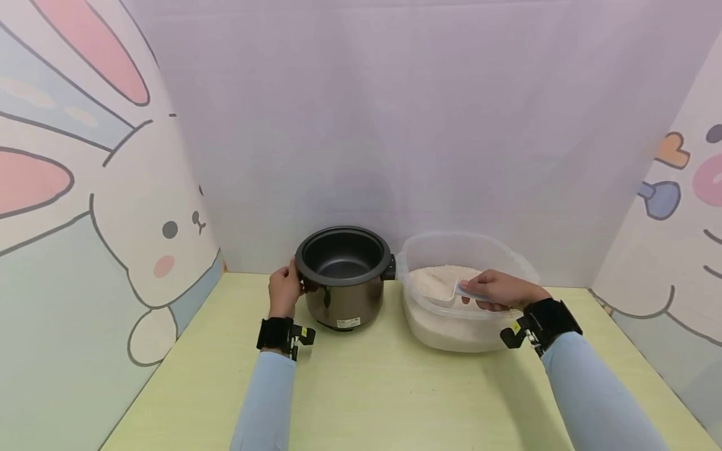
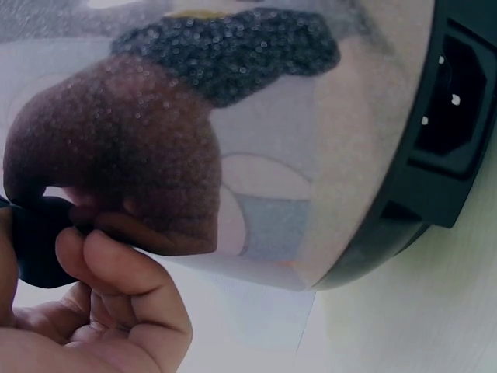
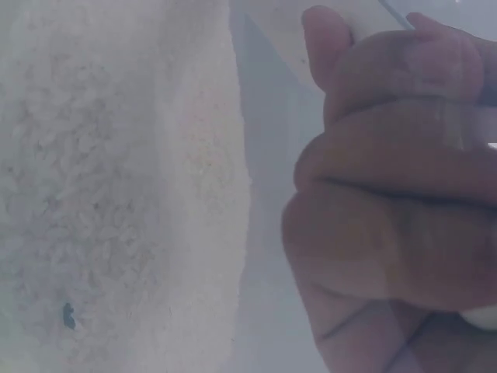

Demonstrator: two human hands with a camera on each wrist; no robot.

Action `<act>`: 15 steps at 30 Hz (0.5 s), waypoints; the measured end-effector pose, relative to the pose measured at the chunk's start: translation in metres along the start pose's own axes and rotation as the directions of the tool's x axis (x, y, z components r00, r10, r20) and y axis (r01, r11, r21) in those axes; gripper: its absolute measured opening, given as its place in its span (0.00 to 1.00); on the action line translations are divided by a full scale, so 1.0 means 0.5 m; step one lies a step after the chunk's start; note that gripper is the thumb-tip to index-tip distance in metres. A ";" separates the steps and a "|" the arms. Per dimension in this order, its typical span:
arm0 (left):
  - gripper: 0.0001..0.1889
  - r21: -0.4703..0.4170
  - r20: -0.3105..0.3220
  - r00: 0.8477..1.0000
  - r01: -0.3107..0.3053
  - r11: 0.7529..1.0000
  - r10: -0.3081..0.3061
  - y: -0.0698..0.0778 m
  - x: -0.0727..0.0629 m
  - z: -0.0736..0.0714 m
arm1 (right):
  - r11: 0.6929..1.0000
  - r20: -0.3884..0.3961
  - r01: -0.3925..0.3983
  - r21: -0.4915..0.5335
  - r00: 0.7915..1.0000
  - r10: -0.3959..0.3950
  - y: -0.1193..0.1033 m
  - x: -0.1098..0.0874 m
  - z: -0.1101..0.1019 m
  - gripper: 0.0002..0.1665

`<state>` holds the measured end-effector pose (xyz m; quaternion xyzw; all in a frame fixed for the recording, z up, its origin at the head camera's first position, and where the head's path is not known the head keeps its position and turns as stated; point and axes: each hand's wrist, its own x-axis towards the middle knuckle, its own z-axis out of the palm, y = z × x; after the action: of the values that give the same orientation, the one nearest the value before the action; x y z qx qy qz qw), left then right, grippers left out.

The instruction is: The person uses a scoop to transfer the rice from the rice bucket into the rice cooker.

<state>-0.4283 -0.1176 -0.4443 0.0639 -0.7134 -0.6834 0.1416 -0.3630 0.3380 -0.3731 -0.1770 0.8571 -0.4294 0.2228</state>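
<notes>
Near the far edge of the desk [image 1: 389, 394] stand 2 things: the cooker [image 1: 346, 304] left of that edge's middle, the tub [image 1: 468, 247] right, just beside it. In the tub are rice [image 1: 431, 279] and the scoop [image 1: 449, 297], the right fingers [image 3: 388, 241] on it. The left fingers [image 2: 132, 268] are at the cooker's left side.

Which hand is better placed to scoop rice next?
Probably the right hand: it grips the scoop by the rice, while the left hand holds the pot by its side handle.

A booth-like, staged setting is suggested by a yellow-green worktop [image 1: 406, 401], backed by a plain lilac sheet [image 1: 395, 125] and flanked on both sides by cartoon-printed walls [image 1: 143, 250].
</notes>
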 end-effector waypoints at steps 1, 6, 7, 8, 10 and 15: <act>0.25 -0.002 -0.001 1.000 0.002 1.000 -0.002 0.001 0.000 0.000 | 1.000 -0.004 -0.005 0.017 1.000 0.005 -0.001 0.000 -0.002 0.30; 0.25 -0.009 0.005 1.000 0.005 1.000 -0.005 0.004 -0.001 0.000 | 0.994 -0.030 -0.006 0.105 1.000 0.010 -0.003 -0.003 -0.015 0.32; 0.25 -0.008 0.006 1.000 0.004 1.000 -0.004 0.005 -0.001 0.000 | 0.993 -0.034 -0.004 0.118 0.999 0.008 -0.004 -0.005 -0.017 0.32; 0.26 -0.007 0.009 1.000 0.004 1.000 -0.004 0.004 -0.001 -0.001 | 0.992 -0.040 -0.004 0.129 0.999 0.010 -0.006 -0.006 -0.020 0.31; 0.26 -0.002 0.012 1.000 0.004 1.000 -0.004 0.003 -0.002 -0.001 | 0.989 -0.054 -0.016 0.149 0.998 0.025 -0.012 -0.009 -0.024 0.30; 0.26 -0.003 0.006 1.000 0.005 1.000 -0.005 0.005 -0.005 0.000 | 0.981 -0.104 -0.057 0.183 0.992 0.077 -0.039 -0.016 -0.032 0.28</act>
<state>-0.4259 -0.1169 -0.4421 0.0636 -0.7125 -0.6851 0.1380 -0.3624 0.3412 -0.3469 -0.1030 0.8314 -0.5064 0.2042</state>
